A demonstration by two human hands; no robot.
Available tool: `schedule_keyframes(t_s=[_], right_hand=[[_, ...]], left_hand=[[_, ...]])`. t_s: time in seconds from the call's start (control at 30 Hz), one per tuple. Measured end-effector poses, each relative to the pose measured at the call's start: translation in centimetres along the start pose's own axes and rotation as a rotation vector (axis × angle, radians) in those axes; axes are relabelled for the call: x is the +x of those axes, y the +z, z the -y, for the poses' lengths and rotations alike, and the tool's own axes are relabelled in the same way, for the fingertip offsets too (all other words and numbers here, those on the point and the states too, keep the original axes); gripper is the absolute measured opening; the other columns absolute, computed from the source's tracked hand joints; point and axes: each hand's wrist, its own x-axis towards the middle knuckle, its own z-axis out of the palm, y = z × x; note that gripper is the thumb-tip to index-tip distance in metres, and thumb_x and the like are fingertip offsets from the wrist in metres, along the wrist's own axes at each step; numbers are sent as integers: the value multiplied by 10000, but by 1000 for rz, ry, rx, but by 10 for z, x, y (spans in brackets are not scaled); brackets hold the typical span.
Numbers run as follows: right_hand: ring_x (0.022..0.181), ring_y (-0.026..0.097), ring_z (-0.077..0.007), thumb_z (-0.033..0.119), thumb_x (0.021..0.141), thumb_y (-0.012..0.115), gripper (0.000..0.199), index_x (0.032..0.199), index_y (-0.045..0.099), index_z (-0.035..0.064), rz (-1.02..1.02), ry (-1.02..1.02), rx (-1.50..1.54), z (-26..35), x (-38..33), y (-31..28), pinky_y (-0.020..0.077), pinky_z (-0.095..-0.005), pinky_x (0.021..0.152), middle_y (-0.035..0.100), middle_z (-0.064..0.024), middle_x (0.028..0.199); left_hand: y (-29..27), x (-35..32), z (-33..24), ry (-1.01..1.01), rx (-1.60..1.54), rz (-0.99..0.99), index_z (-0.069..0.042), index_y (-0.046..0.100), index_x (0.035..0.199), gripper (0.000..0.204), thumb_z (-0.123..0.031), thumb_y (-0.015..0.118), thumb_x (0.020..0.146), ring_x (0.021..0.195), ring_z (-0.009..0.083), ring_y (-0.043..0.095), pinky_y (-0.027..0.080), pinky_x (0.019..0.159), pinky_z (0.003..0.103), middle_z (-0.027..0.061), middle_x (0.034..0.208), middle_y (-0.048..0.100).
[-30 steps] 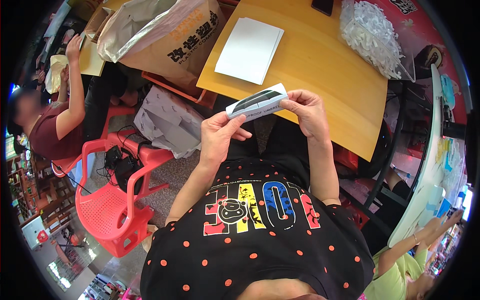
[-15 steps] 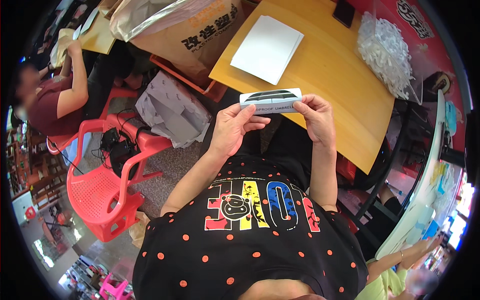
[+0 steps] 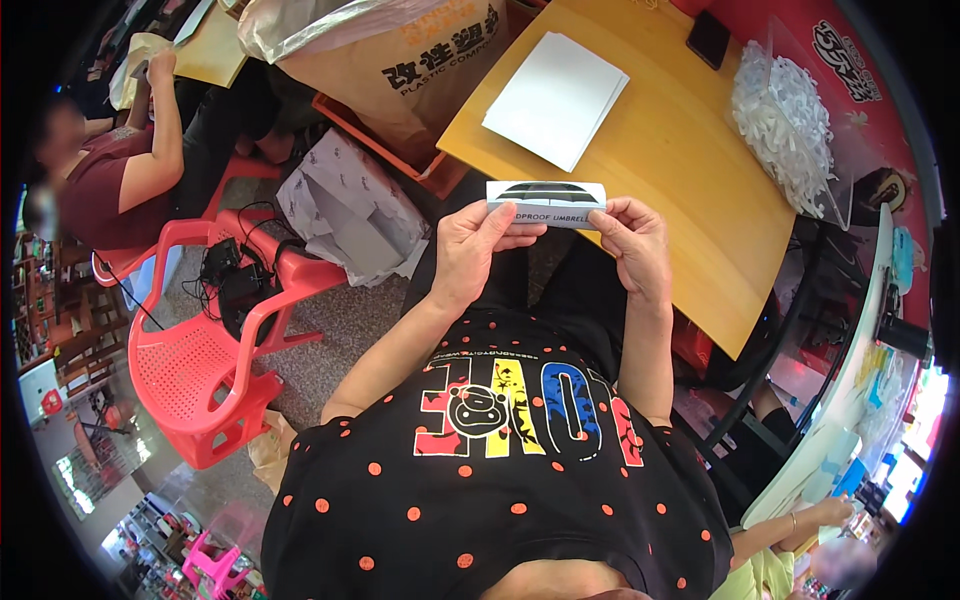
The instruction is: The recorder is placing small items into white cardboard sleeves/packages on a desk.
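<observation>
A small white printed card with a black umbrella picture is held flat between both my hands, just in front of the yellow wooden table. My left hand pinches its left end. My right hand pinches its right end. Farther back on the table lies a stack of white sheets. A clear bag of white plastic pieces sits at the table's right side.
A dark phone lies at the table's far edge. A large tan sack and white crumpled bags stand left of the table. A red plastic chair is at my left. Another person sits far left.
The card has turned from tilted to level and faces up more squarely. The view has shifted slightly, bringing the table closer to centre.
</observation>
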Motion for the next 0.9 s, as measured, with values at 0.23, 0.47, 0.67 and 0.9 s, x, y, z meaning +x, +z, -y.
schedule_keyframes(t_s=[0.23,0.47,0.67,0.9], right_hand=[[431,487,-23,39,858,646,157,989,614,-42,33,123,57,2,-3,10,366,-135,371,654,-77,806],[440,511,-44,50,860,639,166,980,631,-64,10,73,93,-4,-5,11,375,-152,388,660,-75,778],[441,507,-46,47,857,641,157,970,638,-62,5,50,74,-7,-4,8,374,-155,394,661,-74,773],[447,500,-42,45,862,639,141,960,633,-56,1,60,64,-11,-4,7,369,-155,396,649,-57,752]], left_hand=[[1,-1,2,-17,4,27,89,592,1085,306,-179,490,980,860,229,687,576,751,301,179,967,671],[2,0,4,-84,-32,53,85,582,1102,311,-183,475,985,882,234,683,573,757,300,181,1002,662],[5,2,9,-54,71,45,50,580,1107,228,-100,554,937,865,244,685,580,742,297,180,1011,661],[4,1,13,-95,36,19,54,625,1076,208,-66,585,911,851,205,684,575,751,286,149,970,677]])
